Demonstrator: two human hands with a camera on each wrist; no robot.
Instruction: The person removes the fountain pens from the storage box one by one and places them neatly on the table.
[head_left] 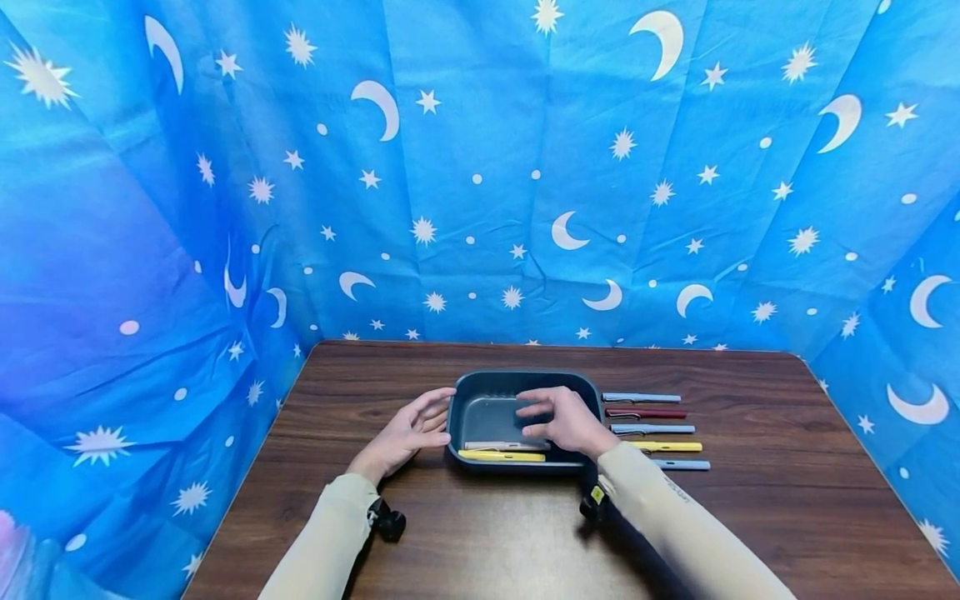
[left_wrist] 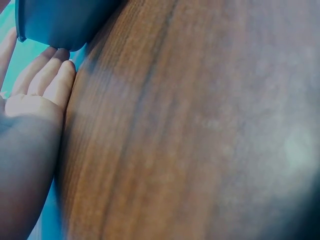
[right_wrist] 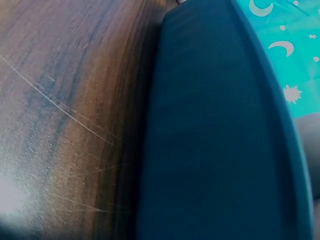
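One yellow pen [head_left: 502, 456] and one pale pen [head_left: 506, 446] lie inside the dark tray [head_left: 487, 414], visible only from the head; the wrist views catch its outer sides. Five pens [head_left: 652, 430] lie right of it on the bench [head_left: 480, 533]. The hands are apart, the left hand [head_left: 405, 435] at the tray's left end with fingers spread, the right hand [head_left: 564, 418] over its interior, fingers loosely parted

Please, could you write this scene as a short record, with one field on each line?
surface: brown table
backdrop: blue cloth, moons and stars
container: dark bin
in bin: yellow pen, pale pen
right of bin, far to near: light blue pen, dark red pen, second light blue pen, second yellow pen, third light blue pen
left hand: at bin's left end
right hand: over bin, no pen visible in it
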